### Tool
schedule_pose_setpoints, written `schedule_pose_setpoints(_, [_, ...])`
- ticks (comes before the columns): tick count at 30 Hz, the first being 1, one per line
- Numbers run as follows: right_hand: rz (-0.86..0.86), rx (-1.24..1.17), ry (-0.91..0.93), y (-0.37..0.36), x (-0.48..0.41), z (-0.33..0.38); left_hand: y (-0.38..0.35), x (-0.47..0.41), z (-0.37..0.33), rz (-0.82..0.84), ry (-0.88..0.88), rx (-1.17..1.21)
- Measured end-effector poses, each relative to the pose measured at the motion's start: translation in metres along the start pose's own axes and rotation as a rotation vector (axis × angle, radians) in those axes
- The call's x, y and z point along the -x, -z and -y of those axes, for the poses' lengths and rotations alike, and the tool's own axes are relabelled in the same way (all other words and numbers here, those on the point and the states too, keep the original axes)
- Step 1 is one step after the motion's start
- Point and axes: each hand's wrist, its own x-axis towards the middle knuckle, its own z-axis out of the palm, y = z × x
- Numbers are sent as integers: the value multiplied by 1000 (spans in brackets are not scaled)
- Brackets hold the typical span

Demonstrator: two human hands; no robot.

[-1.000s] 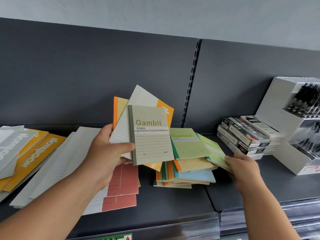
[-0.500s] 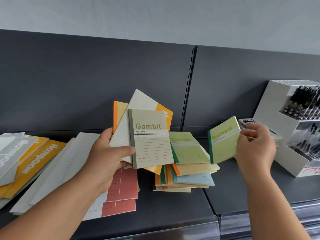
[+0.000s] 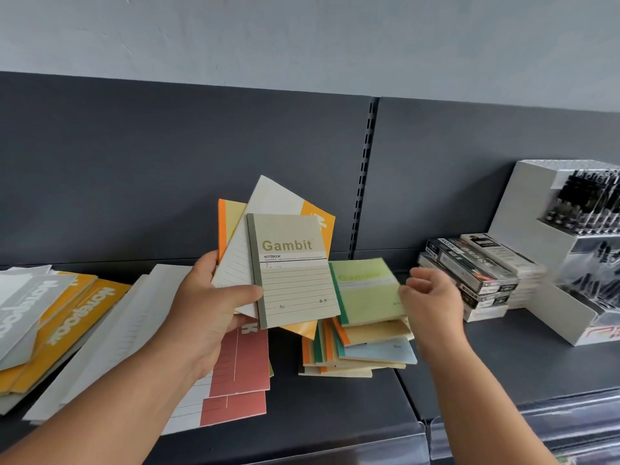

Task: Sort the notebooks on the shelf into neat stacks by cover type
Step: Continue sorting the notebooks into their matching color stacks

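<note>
Head view: left hand (image 3: 208, 310) grips fanned notebooks (image 3: 278, 196), beige Gambit notebook (image 3: 295, 280) foremost; right hand (image 3: 432, 300), fingers curled, meets the right edge of green notebook (image 3: 365, 297), grasp unclear.

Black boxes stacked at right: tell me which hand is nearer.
Right. The right hand is just left of the black boxes; the left hand grips notebooks farther left.

Beige Gambit notebook (image 3: 295, 280): upright, front of fan gripped in left hand (image 3: 208, 307), thumb on cover. Behind it, white-orange notebook (image 3: 268, 196), tilted, and yellow notebook (image 3: 229, 216) with orange spine.

Green notebook (image 3: 365, 293): blurred, flat atop untidy pile (image 3: 369, 354) of small pastel notebooks, just left of right hand (image 3: 432, 297); whether they touch is unclear.

Red-white notebooks (image 3: 241, 374): flat under left hand.

Large white notebooks (image 3: 134, 330), then yellow notebooks (image 3: 80, 317) and grey notebook (image 3: 20, 307): overlapping, left of left hand.
</note>
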Motion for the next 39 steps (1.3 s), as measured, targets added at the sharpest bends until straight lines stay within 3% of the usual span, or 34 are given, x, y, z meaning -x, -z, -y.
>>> schedule_pose_setpoints(4, [122, 350, 31, -3, 4, -2, -1, 0, -2, 7, 4, 4])
schedule_pose_setpoints(7, [127, 467, 105, -4, 10, 7, -1, 1, -1, 11, 13, 10])
schedule_pose_setpoints(10, [166, 283, 161, -11, 22, 25, -2, 3, -1, 22, 28, 25])
schedule_pose_setpoints(13, [398, 38, 24, -22, 39, 45, -2, 5, -3, 34, 34, 45])
schedule_pose_setpoints(17, [572, 0, -94, -37, 51, 49, 1, 10, -7, 47, 23, 57])
schedule_pose_setpoints(24, [510, 46, -59, -39, 46, 45, 13, 10, -8, 16, 24, 80])
schedule_pose_setpoints(29, [317, -12, -36, -15, 22, 37, 20, 5, -8, -47, 7, 84])
schedule_pose_setpoints(31, [233, 91, 12, -8, 14, 30, 22, 3, -7, -84, -7, 97])
schedule_pose_setpoints(35, [179, 519, 102, -8, 12, 13, 21, 1, -5, -133, -27, 126])
schedule_pose_setpoints(39, [171, 690, 142, -9, 16, 8, 17, 2, -6, -111, -34, 131])
